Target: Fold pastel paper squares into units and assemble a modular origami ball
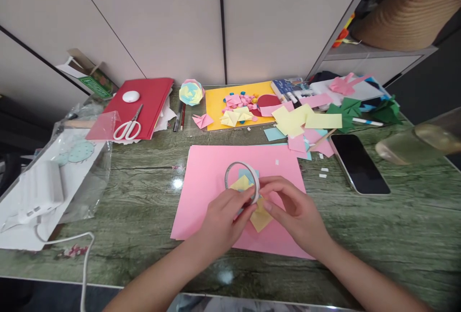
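My left hand (pixel 228 211) pinches a white roll of tape (pixel 256 177) between thumb and fingers, holding it on edge above the pink paper (pixel 207 173). On the roll's right side, the bent fingers of my right hand (pixel 297 213) are closed in at its rim; any loose tape end there is too small to make out. Beneath the hands lie folded yellow paper (pixel 261 217) and a blue paper piece (pixel 254 175), partly hidden by the roll and fingers. A tiny white scrap (pixel 277 162) rests on the pink sheet.
White-handled scissors (pixel 127 129) and a white oval object (pixel 130 96) lie on a red folder (pixel 151 98). Behind are a paper flower (pixel 191 92), yellow paper (pixel 216 105) and loose notes (pixel 293 117). A phone (pixel 360 163) and a clear cup (pixel 414 144) stand right; a power bank (pixel 43 189) lies left.
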Demonstrator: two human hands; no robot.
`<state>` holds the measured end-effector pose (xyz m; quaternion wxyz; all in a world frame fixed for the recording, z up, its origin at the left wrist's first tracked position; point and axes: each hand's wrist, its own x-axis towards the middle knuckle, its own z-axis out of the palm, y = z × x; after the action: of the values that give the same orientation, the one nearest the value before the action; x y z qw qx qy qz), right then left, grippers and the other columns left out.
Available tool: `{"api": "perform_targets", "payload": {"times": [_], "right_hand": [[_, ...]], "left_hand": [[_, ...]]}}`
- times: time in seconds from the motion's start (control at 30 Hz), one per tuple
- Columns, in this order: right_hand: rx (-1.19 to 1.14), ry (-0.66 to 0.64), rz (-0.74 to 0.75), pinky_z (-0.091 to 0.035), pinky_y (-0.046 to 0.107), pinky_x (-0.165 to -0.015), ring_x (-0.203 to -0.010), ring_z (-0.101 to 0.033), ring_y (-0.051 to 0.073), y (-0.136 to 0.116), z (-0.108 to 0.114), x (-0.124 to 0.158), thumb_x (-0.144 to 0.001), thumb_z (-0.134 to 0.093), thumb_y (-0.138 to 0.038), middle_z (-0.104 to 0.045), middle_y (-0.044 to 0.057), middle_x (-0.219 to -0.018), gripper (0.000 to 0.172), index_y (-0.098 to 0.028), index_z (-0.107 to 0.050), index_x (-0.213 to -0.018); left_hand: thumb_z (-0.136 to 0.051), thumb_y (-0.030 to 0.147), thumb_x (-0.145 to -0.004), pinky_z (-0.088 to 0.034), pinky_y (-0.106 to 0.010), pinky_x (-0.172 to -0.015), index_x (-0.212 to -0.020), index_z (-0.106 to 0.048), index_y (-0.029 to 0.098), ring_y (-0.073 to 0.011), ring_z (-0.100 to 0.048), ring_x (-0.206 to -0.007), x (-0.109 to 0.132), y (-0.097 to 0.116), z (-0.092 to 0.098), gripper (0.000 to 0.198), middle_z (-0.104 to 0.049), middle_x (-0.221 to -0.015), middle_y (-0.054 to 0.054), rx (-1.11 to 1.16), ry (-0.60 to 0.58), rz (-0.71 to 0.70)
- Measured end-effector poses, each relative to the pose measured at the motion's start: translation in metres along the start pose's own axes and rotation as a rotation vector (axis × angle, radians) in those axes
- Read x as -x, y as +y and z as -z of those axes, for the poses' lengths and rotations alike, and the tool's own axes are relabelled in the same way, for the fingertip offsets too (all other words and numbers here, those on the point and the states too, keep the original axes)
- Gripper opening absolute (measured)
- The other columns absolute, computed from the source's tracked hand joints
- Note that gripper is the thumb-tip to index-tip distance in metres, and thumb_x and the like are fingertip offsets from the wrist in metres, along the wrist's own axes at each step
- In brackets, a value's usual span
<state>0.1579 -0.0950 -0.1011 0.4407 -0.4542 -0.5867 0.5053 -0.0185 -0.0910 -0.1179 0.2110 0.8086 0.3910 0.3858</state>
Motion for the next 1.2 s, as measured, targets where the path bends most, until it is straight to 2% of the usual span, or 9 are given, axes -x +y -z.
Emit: {"api": "perform_targets", "payload": {"times": [0.2, 0.27, 0.37, 0.43, 0.57, 0.7, 0.77, 0.9, 1.2], "right_hand": [[0.06, -0.045, 0.033, -0.042, 0.034, -0.092, -0.104, -0.053, 0.017, -0.0016, 0.0023, 0.0007, -0.081, -0.058, -0.016, -0.056, 0.002, -0.106, 0.01, -0.026, -0.061, -0.08], [0.078, -0.028, 0.051, -0.044, 0.034, -0.091, -0.104, -0.053, 0.018, -0.0013, 0.0019, 0.0018, -0.081, -0.058, -0.017, -0.056, 0.003, -0.107, 0.015, -0.028, -0.062, -0.09], [0.174, 0.003, 0.088, -0.044, 0.033, -0.092, -0.109, -0.051, 0.017, -0.0005, 0.0009, 0.0035, -0.083, -0.056, -0.017, -0.055, 0.004, -0.115, 0.036, -0.032, -0.054, -0.116], [0.266, -0.016, 0.11, -0.042, 0.033, -0.095, -0.113, -0.049, 0.017, 0.0, 0.0003, 0.0042, -0.083, -0.055, -0.016, -0.053, 0.003, -0.121, 0.042, -0.033, -0.052, -0.122], [0.199, -0.036, 0.091, -0.042, 0.033, -0.096, -0.112, -0.05, 0.016, 0.0002, -0.0001, 0.0035, -0.083, -0.055, -0.016, -0.054, 0.002, -0.117, 0.036, -0.034, -0.057, -0.115], [0.047, -0.053, 0.026, -0.045, 0.033, -0.09, -0.106, -0.053, 0.017, -0.0001, 0.0006, 0.0015, -0.082, -0.057, -0.02, -0.055, 0.003, -0.108, 0.014, -0.03, -0.065, -0.088], [0.047, -0.039, 0.018, -0.046, 0.034, -0.088, -0.103, -0.053, 0.018, 0.0006, 0.0007, 0.0012, -0.082, -0.058, -0.021, -0.055, 0.003, -0.107, 0.016, -0.03, -0.064, -0.093], [0.078, -0.028, 0.036, -0.045, 0.037, -0.09, -0.101, -0.054, 0.018, 0.0031, -0.0003, 0.002, -0.084, -0.055, -0.02, -0.052, 0.005, -0.114, 0.034, -0.033, -0.057, -0.115], [0.11, -0.04, 0.05, -0.048, 0.038, -0.087, -0.099, -0.056, 0.019, 0.005, -0.0009, 0.0036, -0.084, -0.054, -0.02, -0.055, 0.006, -0.111, 0.032, -0.032, -0.06, -0.113]], "left_hand": [[-0.056, 0.014, -0.082, -0.051, -0.023, -0.063, -0.116, -0.051, 0.018, -0.0123, -0.06, -0.07, -0.0016, -0.0009, 0.0012, 0.035, -0.065, -0.077, -0.004, -0.014, 0.022, 0.016], [-0.056, 0.014, -0.082, -0.051, -0.023, -0.064, -0.117, -0.051, 0.018, -0.012, -0.059, -0.07, -0.0028, -0.0013, 0.002, 0.035, -0.064, -0.077, -0.003, -0.011, 0.035, 0.043], [-0.056, 0.015, -0.082, -0.051, -0.023, -0.063, -0.116, -0.052, 0.018, -0.0118, -0.059, -0.069, -0.0046, -0.0014, 0.0027, 0.035, -0.065, -0.076, -0.003, -0.015, 0.056, 0.046], [-0.056, 0.015, -0.082, -0.051, -0.023, -0.062, -0.115, -0.052, 0.018, -0.0115, -0.059, -0.067, -0.0055, -0.0011, 0.0029, 0.033, -0.065, -0.075, -0.002, -0.02, 0.064, 0.039], [-0.056, 0.014, -0.082, -0.05, -0.022, -0.062, -0.114, -0.053, 0.017, -0.0112, -0.059, -0.067, -0.0064, -0.0008, 0.0037, 0.032, -0.065, -0.074, -0.002, -0.025, 0.071, 0.048], [-0.055, 0.014, -0.082, -0.05, -0.023, -0.062, -0.115, -0.053, 0.019, -0.0115, -0.059, -0.067, -0.0065, -0.0007, 0.0048, 0.033, -0.065, -0.074, -0.002, -0.023, 0.082, 0.044], [-0.054, 0.015, -0.083, -0.05, -0.023, -0.062, -0.116, -0.053, 0.019, -0.0118, -0.059, -0.066, -0.0062, -0.0008, 0.0049, 0.033, -0.064, -0.074, -0.002, -0.019, 0.083, 0.041], [-0.055, 0.013, -0.082, -0.05, -0.024, -0.063, -0.115, -0.053, 0.017, -0.0122, -0.058, -0.068, -0.0045, -0.0015, 0.0042, 0.034, -0.064, -0.075, -0.004, -0.014, 0.079, 0.044], [-0.054, 0.012, -0.082, -0.049, -0.026, -0.063, -0.117, -0.05, 0.017, -0.013, -0.058, -0.067, -0.0034, -0.0045, 0.0034, 0.035, -0.064, -0.074, -0.003, -0.112, 0.081, -0.009]]}}
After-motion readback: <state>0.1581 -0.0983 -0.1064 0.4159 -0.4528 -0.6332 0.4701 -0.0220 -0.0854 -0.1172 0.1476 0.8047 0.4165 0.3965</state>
